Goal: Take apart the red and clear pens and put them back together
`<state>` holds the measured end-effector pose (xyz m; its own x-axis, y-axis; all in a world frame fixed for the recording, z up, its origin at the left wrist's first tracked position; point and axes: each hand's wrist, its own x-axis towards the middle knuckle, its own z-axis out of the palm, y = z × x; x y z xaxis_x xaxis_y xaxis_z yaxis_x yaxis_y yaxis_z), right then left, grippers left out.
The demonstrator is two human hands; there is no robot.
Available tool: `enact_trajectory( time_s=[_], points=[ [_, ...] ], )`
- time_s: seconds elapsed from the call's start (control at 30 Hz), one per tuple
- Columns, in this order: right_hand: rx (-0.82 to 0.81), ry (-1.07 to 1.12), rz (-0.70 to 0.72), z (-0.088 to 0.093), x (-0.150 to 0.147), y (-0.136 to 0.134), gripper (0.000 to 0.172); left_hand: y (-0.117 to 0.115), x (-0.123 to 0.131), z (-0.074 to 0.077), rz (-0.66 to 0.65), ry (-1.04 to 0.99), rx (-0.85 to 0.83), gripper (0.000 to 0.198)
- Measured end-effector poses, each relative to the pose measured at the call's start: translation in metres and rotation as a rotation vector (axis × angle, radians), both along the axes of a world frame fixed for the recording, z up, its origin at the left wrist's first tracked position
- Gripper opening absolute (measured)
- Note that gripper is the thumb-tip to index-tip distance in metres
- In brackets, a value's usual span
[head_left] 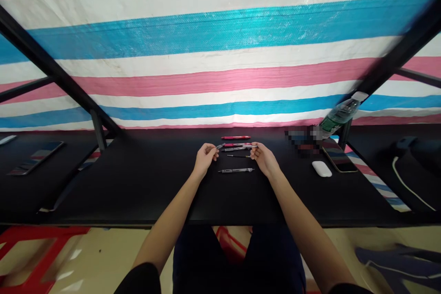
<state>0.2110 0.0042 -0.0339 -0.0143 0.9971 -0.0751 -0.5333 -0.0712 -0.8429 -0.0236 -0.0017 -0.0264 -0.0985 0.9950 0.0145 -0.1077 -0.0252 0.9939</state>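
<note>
Fingers of the right hand (263, 160) are clamped on the end of a pink-barrelled pen (239, 145), which runs across toward the left hand (206, 158). That hand's fingers (211, 150) curl together beside the pen's metal tip; whether they grip it is too small to tell. Just beyond lies a red pen (235, 138), and a silver pen (234, 149) sits close behind the held one, partly hidden by it. A thin dark pen (239, 156) and a grey pen (236, 170) lie nearer the person on the black tabletop (138, 188). Off to the right are a small white oval device (321, 168), a phone (339, 156), a pixelated, unreadable patch (299, 140) and a tilted water bottle (339, 115). Another phone (35, 158) lies far left. Behind everything hangs a pink, white and blue striped tarpaulin (206, 32), crossed by black frame bars (51, 69). Below the tabletop, a red stool (34, 252) stands on the pale floor (103, 257).
</note>
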Motion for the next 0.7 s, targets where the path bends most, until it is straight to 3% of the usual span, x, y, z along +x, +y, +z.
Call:
enact_trajectory(
  time_s=[0.3,0.7],
  points=[
    [0.050,0.006,0.014,-0.0018,0.0035,0.0013,0.022,0.0009,-0.0008,0.0007,-0.096,-0.254,-0.126,0.028],
    [-0.022,0.078,0.017,-0.0061,0.0053,0.0047,0.022,-0.0008,-0.0008,0.0031,-0.183,-0.319,-0.186,0.032]
  ],
)
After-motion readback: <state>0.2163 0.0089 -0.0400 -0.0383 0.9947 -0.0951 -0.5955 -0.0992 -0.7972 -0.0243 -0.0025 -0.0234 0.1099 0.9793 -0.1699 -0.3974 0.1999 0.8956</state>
